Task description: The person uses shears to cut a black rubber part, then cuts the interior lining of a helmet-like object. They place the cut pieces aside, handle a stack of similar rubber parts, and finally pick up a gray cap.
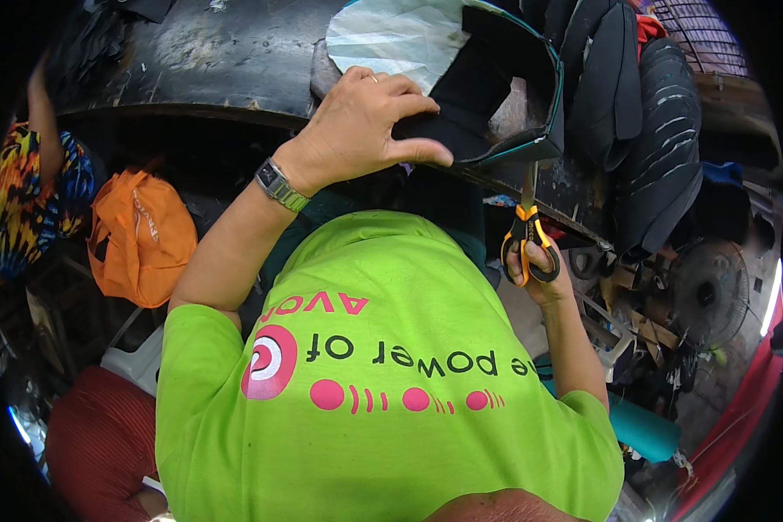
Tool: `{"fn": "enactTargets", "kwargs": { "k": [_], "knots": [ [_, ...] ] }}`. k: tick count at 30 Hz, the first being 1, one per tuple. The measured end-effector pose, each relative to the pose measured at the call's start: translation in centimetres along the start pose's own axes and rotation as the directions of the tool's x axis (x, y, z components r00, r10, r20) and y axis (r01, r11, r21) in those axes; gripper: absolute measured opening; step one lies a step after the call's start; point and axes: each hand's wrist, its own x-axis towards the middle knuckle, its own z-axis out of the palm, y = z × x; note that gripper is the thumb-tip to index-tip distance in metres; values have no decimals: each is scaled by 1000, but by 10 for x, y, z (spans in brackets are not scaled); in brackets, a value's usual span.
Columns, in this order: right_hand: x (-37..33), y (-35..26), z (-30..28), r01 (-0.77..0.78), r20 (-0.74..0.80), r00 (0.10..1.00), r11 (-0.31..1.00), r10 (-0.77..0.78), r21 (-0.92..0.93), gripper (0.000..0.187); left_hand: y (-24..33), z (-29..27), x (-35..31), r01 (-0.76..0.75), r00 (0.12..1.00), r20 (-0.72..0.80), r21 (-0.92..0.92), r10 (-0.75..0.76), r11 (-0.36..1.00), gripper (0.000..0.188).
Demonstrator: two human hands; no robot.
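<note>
In my right hand [550, 280] is a pair of scissors [529, 228] with orange and black handles, my fingers through the loops. Its blades point away from me, up to the near right edge of a black curved fabric piece [470, 83] with teal edging. Whether the blades are apart I cannot make out. My left hand [365, 122] rests over the near left side of that piece, thumb and index finger spread apart. A whitish, wrinkled sheet [400, 39] lies beyond my left fingers, against the black piece.
A dark worktable [226, 61] runs across the far side. Stacked black padded pieces [661, 139] stand at the right, with a fan [709, 291] below them. An orange bag [139, 239] hangs at the left, near a person in multicoloured clothing [26, 200]. Dark red ribbed cloth [100, 444] shows lower left.
</note>
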Motion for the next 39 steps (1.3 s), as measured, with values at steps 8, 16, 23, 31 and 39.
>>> {"fn": "enactTargets", "kwargs": {
  "k": [8, 16, 23, 31, 39],
  "knots": [
    [8, -3, -3, -98, 62, 992, 987, 107, -125, 65, 11, 6, 36, 52, 994, 98, -15, -50, 999, 52],
    [25, 8, -6, -33, 261, 964, 997, 51, -74, 68, 24, 11, 57, 79, 952, 285, 116, -109, 990, 46],
    [31, 16, -7, -81, 350, 932, 995, 97, -61, 74, 11, 31, 45, -41, 992, 118, 15, 39, 999, 33],
    [42, 19, -9, -32, 444, 891, 988, 97, -150, 84, -10, 45, 32, -268, 963, -53, -94, 264, 959, 16],
    [42, 14, -10, -72, 420, 893, 972, 162, -223, 68, -9, 30, 48, -166, 973, 119, -226, 197, 960, 33]
  ]
}}
